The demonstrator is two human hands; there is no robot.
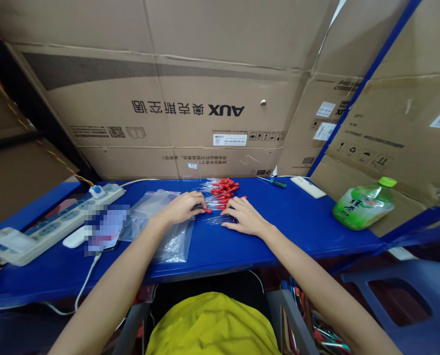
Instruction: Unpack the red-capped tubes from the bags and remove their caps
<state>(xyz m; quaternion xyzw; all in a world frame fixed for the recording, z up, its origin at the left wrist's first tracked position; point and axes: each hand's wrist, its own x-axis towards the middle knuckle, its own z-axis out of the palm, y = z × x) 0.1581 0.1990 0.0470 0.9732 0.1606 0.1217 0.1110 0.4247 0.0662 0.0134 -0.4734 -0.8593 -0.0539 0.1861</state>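
A pile of small red-handled screwdrivers (225, 186), seemingly with clear sleeves on their shafts, lies on the blue table (238, 249). At the pile's left side, my left hand (185, 207) has its fingers closed near one red end, apparently pinching that screwdriver; the fingertips partly hide it. My right hand (246, 217) rests at the near right of the pile, fingers bent, thumb apart from them. Beside its thumb lie several thin clear tubes (215, 220). Clear plastic bags (173, 244) lie flat under my left wrist.
Left are a power strip (70, 214) and a phone (111, 229) on a cable. Toward the back right lie a green-handled screwdriver (277, 183) and a white power bank-like block (308, 187). A green bottle (364, 204) stands right. Cardboard (190, 88) walls the back.
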